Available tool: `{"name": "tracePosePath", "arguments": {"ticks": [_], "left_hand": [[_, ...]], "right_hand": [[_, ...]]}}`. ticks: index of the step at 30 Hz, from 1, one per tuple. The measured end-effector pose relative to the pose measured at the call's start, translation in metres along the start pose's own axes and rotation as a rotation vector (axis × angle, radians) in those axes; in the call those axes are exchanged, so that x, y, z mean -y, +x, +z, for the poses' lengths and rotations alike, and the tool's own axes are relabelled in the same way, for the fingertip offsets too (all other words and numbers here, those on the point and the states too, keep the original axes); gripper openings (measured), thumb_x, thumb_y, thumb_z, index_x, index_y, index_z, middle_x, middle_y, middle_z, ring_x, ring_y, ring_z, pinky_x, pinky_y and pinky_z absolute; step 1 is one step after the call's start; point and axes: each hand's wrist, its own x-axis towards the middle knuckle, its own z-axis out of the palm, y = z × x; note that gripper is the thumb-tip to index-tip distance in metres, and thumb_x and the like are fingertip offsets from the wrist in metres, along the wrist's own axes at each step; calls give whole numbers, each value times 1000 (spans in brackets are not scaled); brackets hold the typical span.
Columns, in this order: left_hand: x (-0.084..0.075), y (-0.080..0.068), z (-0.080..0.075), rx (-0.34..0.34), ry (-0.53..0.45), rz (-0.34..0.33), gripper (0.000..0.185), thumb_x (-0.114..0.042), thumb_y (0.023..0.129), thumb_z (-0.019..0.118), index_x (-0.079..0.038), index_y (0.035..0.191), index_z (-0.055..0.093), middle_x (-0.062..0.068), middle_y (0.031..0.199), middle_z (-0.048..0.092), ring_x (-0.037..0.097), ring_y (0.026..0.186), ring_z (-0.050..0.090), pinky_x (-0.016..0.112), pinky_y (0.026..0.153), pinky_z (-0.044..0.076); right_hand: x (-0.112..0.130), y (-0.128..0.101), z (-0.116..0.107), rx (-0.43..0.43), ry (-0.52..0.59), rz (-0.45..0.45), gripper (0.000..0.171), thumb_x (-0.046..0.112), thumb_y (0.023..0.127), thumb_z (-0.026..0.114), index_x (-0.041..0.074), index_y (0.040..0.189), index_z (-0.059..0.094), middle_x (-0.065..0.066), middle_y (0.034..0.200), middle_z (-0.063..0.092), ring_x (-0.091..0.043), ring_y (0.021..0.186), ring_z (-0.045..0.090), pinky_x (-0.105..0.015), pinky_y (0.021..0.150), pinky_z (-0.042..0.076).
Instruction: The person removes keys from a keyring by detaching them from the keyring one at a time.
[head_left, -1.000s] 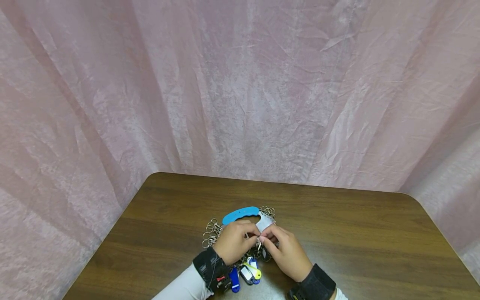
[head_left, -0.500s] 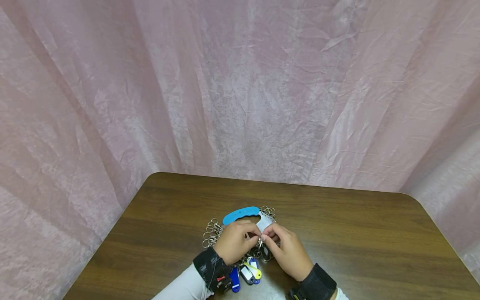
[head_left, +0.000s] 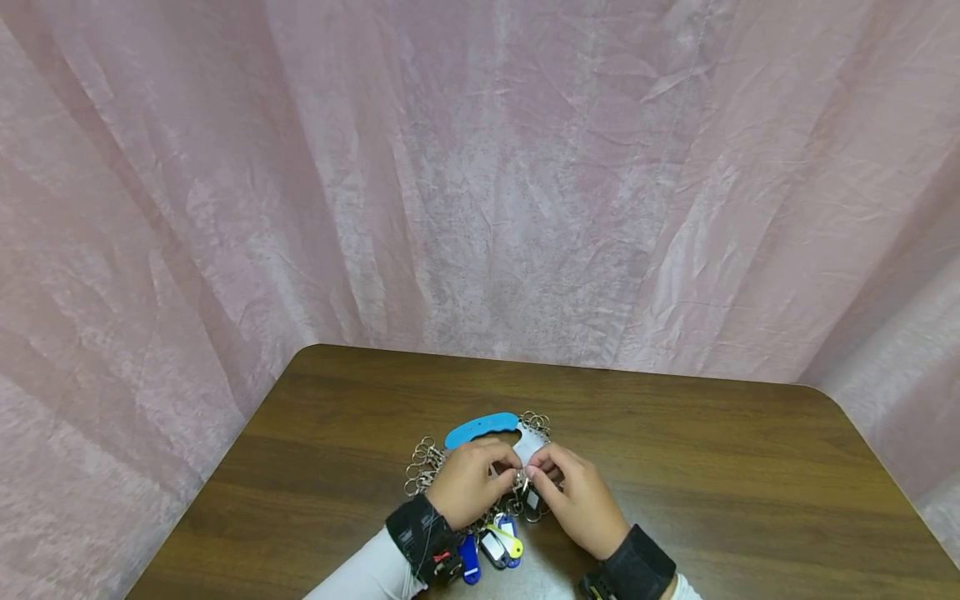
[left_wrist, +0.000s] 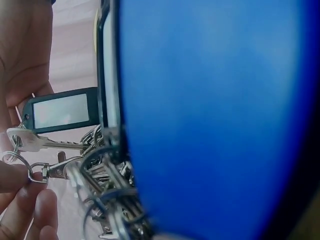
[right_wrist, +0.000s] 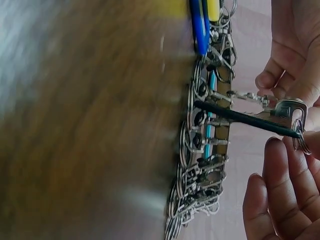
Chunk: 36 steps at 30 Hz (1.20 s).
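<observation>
In the head view my left hand and right hand meet fingertip to fingertip over a key holder with a blue grip and a pale plate. A key and a black key tag hang on a split ring, which the right hand's fingertips pinch. Left fingertips pinch the loop end of a swivel clasp on the holder. The left wrist view shows the split ring close by that loop; whether they are linked I cannot tell. The left hand covers part of the holder.
Metal clasps and rings fan out at the holder's left, with more rings at its upper right. Blue tags, a yellow tag and a dark tag lie nearer me on the wooden table. A pink curtain hangs behind.
The right hand has shifted slightly to the right, and the black key tag under it shows more fully. My left hand and the holder have stayed in place.
</observation>
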Motion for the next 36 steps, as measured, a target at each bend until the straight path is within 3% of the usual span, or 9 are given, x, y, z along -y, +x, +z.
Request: {"name": "tracePosePath", "arguments": {"ticks": [22,36], "left_hand": [[0,0,-1,22,-17,-43,6,-19,95,70,-16,90,72,-8,88,70,-1,79,61,18,72,51],[1,0,0,3,-35,-43,5,-16,93,71,-18,89,72,-8,86,69,-2,78,60,17,71,51]], "right_hand": [[-14,6,-14,-97,-33,-55,8,10,93,71,17,94,66,11,83,64,1,76,59,-22,67,53],[-23,11,-33,-156,-108,-25,7,12,92,72,17,93,66,10,84,66,1,76,58,-23,69,53]]}}
